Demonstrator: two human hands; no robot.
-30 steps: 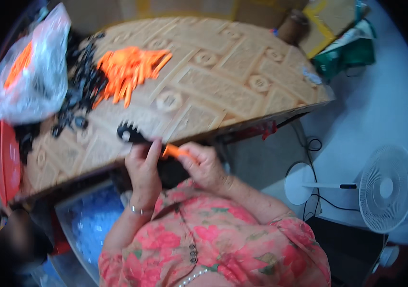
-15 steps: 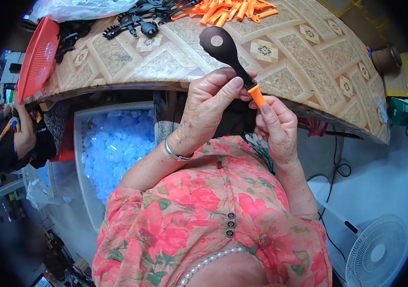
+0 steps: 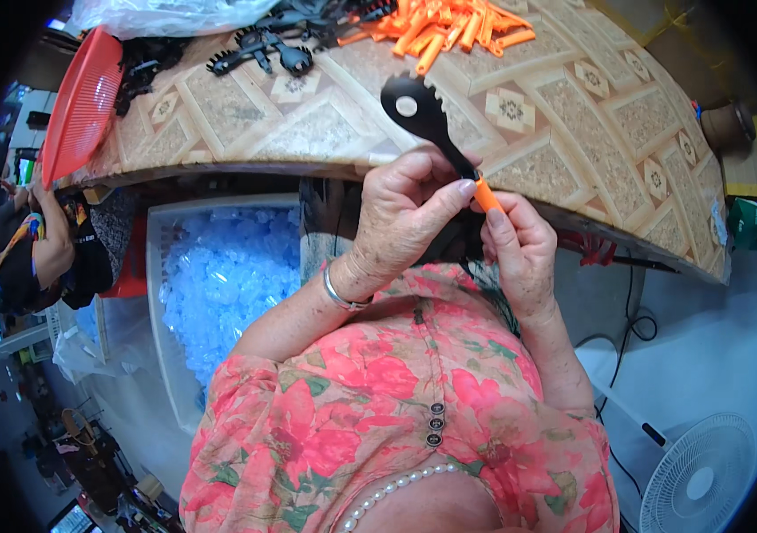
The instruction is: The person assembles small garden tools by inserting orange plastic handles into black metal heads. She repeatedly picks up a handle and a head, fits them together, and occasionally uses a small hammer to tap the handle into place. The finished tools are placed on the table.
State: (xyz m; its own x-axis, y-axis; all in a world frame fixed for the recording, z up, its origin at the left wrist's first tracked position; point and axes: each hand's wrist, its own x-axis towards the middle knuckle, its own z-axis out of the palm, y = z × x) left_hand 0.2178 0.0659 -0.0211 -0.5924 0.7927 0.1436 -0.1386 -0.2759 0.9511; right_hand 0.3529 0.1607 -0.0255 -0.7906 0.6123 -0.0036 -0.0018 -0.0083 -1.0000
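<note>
A black pasta server (image 3: 430, 124) with a toothed rim and a round hole in its head is held up in front of the table's near edge. My left hand (image 3: 407, 211) is closed in a pinch round the lower end of its black neck. My right hand (image 3: 523, 253) grips the short orange handle (image 3: 487, 194) at the bottom, thumb on top. The black neck meets the orange handle between the two hands, and the fingers partly hide that spot.
On the patterned table (image 3: 556, 133) lie a heap of orange handles (image 3: 449, 25) and several black server heads (image 3: 294, 59). A red basket (image 3: 83, 111) leans at the left. Below stands a white crate (image 3: 154, 293) of bluish clear plastic pieces. Another person's arm (image 3: 57, 233) shows at far left; a fan (image 3: 700, 480) stands lower right.
The pasta server has turned about its length, so its teeth now face up and right instead of left. Both hands keep hold of it. The whole view has shifted slightly.
</note>
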